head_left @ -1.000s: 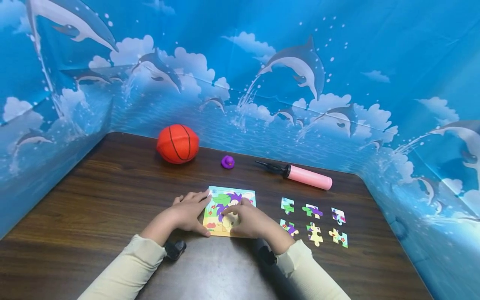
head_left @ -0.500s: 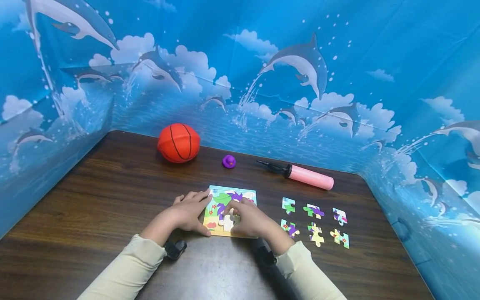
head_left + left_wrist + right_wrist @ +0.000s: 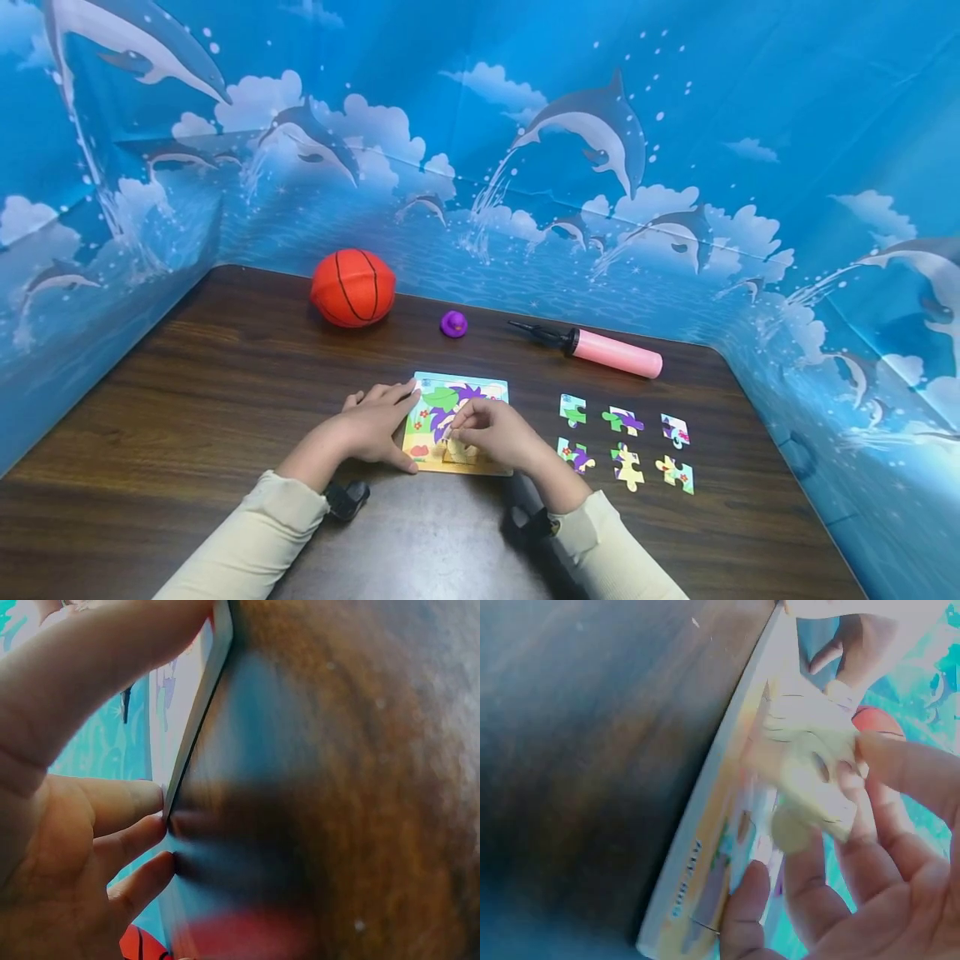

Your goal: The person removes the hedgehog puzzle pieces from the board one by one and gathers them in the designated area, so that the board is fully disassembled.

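Note:
A flat picture puzzle board [image 3: 483, 469] with a purple-haired cartoon figure lies on the table in front of me. My left hand [image 3: 367, 427] rests at its left edge, thumb and fingers spread; in the left wrist view the fingertips [image 3: 154, 799] touch the board's side. My right hand [image 3: 501, 431] is over the board's lower right part and pinches a pale yellow puzzle piece [image 3: 814, 742] between thumb and fingers. In the right wrist view this piece stands tilted above the board. The right hand hides part of the picture.
Several loose puzzle pieces [image 3: 627, 467] lie in two rows on the table right of the board. Farther back are a red ball [image 3: 352, 287], a purple rubber duck [image 3: 453, 324] and a pink hand pump [image 3: 617, 353]. A blue dolphin-print sheet [image 3: 480, 150] surrounds the table [image 3: 187, 400].
My right hand's fingers have closed together and raised the yellow piece into a tilt from the board's lower part. The left hand has stayed at the board's left edge.

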### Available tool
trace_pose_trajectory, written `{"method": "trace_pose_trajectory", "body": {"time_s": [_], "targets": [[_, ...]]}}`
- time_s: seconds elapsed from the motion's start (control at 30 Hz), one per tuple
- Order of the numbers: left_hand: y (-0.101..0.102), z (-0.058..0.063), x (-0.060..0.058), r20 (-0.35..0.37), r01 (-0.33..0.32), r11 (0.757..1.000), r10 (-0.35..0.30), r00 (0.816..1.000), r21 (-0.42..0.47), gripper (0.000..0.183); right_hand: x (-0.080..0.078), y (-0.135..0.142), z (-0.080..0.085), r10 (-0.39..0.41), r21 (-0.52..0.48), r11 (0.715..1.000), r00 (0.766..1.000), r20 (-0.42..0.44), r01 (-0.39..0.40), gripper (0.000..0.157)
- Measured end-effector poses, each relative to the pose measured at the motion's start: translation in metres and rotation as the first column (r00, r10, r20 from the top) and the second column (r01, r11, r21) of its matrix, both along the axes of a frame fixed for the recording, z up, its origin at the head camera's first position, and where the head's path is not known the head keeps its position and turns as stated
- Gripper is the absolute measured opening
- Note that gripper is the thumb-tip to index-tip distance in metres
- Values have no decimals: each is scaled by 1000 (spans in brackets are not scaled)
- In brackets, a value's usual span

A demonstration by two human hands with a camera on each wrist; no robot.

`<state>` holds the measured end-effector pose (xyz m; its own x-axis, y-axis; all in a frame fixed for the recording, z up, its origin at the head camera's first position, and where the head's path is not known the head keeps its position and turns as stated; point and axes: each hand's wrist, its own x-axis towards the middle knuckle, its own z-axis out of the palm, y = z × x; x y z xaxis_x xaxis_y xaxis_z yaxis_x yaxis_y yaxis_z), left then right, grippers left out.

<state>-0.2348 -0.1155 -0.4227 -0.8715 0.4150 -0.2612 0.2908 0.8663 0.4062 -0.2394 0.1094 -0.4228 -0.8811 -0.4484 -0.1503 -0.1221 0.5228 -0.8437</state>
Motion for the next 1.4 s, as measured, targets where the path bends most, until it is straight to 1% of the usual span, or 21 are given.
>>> {"method": "trace_pose_trajectory", "body": {"time_s": [0.07,0.17,0.27,0.4,0.43,0.53,0.67,0.73,0.87,0.93,1.0,1.1,1.17,1.23,1.33,1.4], "targets": [[1,-1,0,3,0,1000,0,1000,1,107,1,3,-1,-71,-36,997,997,32,72,7],[1,-2,0,9,-1,1000,1,1000,8,107,0,11,-4,-164,-90,981,983,77,171,12],[1,-2,0,16,-5,1000,5,1000,15,107,2,25,-6,-217,-140,961,965,144,237,19],[1,-3,-2,26,-9,1000,9,1000,11,107,9,51,-7,-232,-171,946,943,237,275,26],[1,-3,-2,27,-8,1000,7,1000,11,107,12,59,-7,-233,-170,946,941,245,278,26],[1,-3,-2,33,-13,1000,12,999,18,108,24,87,-7,-236,-173,942,934,268,288,27],[1,-1,-2,24,-11,1000,11,1000,16,109,41,130,-6,-271,-176,924,907,321,339,26],[0,0,-1,16,-8,1000,8,1000,13,109,50,151,-7,-302,-160,914,890,341,372,26],[-2,2,-1,7,-4,1000,4,1000,11,108,67,184,-12,-348,-108,906,865,360,409,24],[-2,2,-2,6,-4,1000,3,1000,13,107,74,195,-14,-372,-75,903,859,352,423,23],[-3,2,-3,7,-4,1000,3,1000,11,107,78,201,-17,-403,-30,901,862,307,432,24],[-2,2,-3,18,-11,1000,11,1000,11,107,81,204,-18,-444,55,895,878,179,442,25],[-1,3,-3,22,-10,1000,10,1000,8,107,82,202,-18,-462,112,885,882,94,452,23],[0,1,-3,23,-9,1000,9,1000,3,107,81,198,-18,-469,146,876,882,40,459,19],[1,-2,-5,22,-3,1000,3,1000,-4,108,81,193,-17,-484,177,861,875,-2,477,13],[2,-4,-6,19,1,1000,-1,1000,-3,108,81,190,-16,-500,192,847,866,-27,495,10]]}}
